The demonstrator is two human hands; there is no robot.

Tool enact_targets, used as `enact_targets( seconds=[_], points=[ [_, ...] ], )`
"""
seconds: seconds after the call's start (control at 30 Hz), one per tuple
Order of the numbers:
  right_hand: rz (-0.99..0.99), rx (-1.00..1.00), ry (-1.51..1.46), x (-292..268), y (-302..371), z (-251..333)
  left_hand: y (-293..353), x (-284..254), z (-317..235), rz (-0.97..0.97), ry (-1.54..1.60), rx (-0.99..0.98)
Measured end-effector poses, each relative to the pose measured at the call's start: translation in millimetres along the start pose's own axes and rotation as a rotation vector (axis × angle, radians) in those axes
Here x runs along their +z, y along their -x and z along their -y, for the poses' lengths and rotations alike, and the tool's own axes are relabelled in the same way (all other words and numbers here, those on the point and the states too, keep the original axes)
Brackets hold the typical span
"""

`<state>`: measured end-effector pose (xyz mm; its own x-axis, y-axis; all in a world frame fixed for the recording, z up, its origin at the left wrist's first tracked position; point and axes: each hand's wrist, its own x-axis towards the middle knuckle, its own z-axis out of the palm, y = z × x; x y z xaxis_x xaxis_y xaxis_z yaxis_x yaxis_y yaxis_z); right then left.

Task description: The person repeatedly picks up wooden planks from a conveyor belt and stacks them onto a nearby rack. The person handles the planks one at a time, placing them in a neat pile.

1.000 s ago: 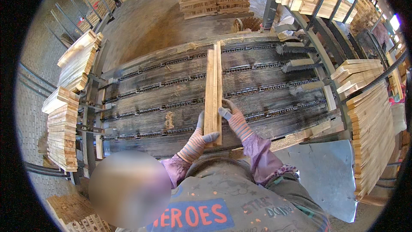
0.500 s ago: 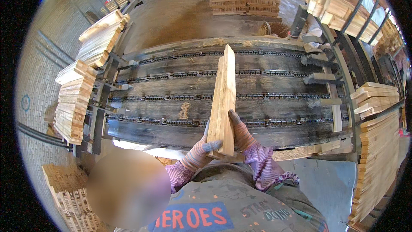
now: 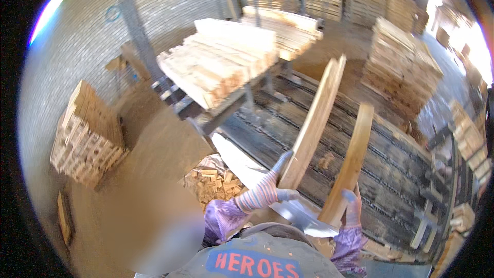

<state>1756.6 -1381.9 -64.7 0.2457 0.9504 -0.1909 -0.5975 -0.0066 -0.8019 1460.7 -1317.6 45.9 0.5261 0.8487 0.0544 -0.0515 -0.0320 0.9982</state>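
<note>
The left hand (image 3: pixel 272 188), in a striped glove, is closed around the near end of a long pale timber piece (image 3: pixel 314 123), thumb across its near end and fingers along its left side; two narrow tips show at the far end, but whether that is one stick or two laid together I cannot tell. The right hand (image 3: pixel 352 207) grips the lower part of a second, browner plank (image 3: pixel 352 154), thumb on its upper face and fingers at its right edge. The two pieces stand apart, both slanting away from the hands and to the right, over the dark bench (image 3: pixel 383 195); whether their far ends touch it cannot be told. Beyond the hands, chains run along the bench top, and a small heap of shavings (image 3: pixel 325 161) lies between the two pieces. Ahead and to the left of the left hand is a thick stack of pale planks (image 3: pixel 216 62), with another stack (image 3: pixel 288 31) just behind it. Close to the left hand, on its left, a sack of wood offcuts (image 3: pixel 213 183) stands open; farther left, a tall wood stack (image 3: pixel 90 134) rests on the floor (image 3: pixel 159 141).
</note>
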Motion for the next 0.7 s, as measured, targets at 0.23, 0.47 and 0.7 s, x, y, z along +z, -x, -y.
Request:
enact_targets(
  seconds=[0.23,0.47,0.7],
  points=[
    [0.060,0.102,-0.112,95,46,-49,61,-137,-71,-0.645,-0.434,0.424],
    [0.259,0.074,-0.061,165,59,-55,18,-172,-108,-0.980,0.121,0.532],
    [0.103,-0.136,0.168,206,0,-22,-23,-206,-108,-1.020,0.431,0.449]
  ],
)
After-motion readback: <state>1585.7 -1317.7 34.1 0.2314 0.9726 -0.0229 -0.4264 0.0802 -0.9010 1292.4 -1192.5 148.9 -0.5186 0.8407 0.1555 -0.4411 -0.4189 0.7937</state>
